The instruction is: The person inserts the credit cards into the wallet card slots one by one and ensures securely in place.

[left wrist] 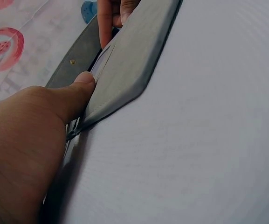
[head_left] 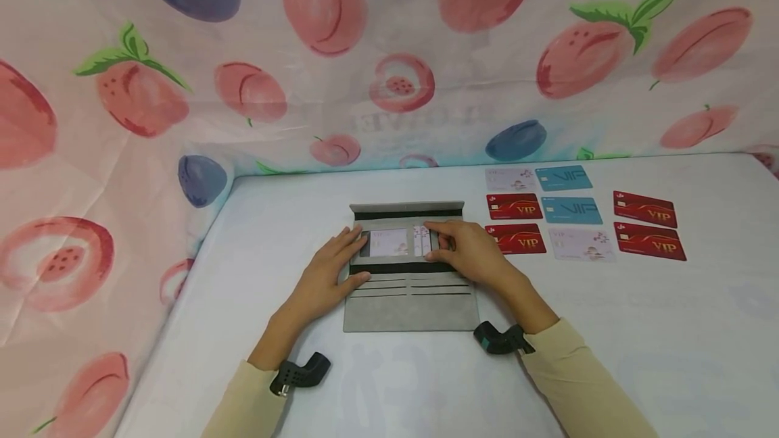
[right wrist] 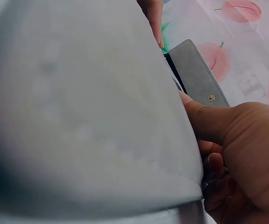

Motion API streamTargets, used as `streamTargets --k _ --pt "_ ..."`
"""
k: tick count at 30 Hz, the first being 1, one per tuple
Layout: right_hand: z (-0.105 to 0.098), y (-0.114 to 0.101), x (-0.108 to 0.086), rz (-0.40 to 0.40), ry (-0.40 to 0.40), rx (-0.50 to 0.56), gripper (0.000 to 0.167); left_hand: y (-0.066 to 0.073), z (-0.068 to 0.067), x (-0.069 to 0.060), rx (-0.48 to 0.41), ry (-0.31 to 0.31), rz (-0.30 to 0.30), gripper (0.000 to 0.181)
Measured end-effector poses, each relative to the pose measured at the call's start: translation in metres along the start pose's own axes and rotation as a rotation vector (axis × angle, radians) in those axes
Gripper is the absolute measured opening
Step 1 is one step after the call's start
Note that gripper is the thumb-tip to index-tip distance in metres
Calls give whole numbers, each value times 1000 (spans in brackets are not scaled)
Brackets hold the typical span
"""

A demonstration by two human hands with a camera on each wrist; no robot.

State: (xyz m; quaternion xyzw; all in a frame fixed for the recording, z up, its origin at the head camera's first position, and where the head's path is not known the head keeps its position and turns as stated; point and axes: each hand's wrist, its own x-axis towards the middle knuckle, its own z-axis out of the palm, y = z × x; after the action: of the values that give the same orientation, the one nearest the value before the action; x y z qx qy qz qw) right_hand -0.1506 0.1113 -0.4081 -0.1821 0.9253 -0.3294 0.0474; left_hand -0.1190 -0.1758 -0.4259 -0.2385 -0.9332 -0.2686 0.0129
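Note:
A grey wallet (head_left: pixel 410 313) lies unfolded on the white table, its card slots toward the person. A pale floral card (head_left: pixel 421 240) shows in its middle section, partly behind a clear window. The left hand (head_left: pixel 328 272) rests along the wallet's left edge with fingers extended; its thumb presses the wallet (left wrist: pixel 129 60) in the left wrist view. At the right side, the right hand (head_left: pixel 477 252) holds the card's end between thumb and index finger, other fingers curled. The right wrist view shows that hand (right wrist: pixel 246 144) at the edge of the wallet (right wrist: pixel 101 93), its fingertips partly hidden.
Right of the wallet lie several cards: red VIP cards (head_left: pixel 645 209), blue VIP cards (head_left: pixel 572 210) and pale floral cards (head_left: pixel 581 244). A fruit-patterned cloth (head_left: pixel 341 100) hangs behind and to the left of the table (head_left: pixel 669 343).

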Motion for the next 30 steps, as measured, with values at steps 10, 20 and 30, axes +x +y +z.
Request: streamTargets --k 10,20,30 --pt "-1 -2 1 20 -23 -14 58 -1 1 0 2 -2 -3 66" --pt "-2 -2 2 29 -35 -2 59 -2 1 0 -5 1 -4 66" --pt "-3 -1 3 40 -54 29 60 -3 2 0 -12 4 2 65"
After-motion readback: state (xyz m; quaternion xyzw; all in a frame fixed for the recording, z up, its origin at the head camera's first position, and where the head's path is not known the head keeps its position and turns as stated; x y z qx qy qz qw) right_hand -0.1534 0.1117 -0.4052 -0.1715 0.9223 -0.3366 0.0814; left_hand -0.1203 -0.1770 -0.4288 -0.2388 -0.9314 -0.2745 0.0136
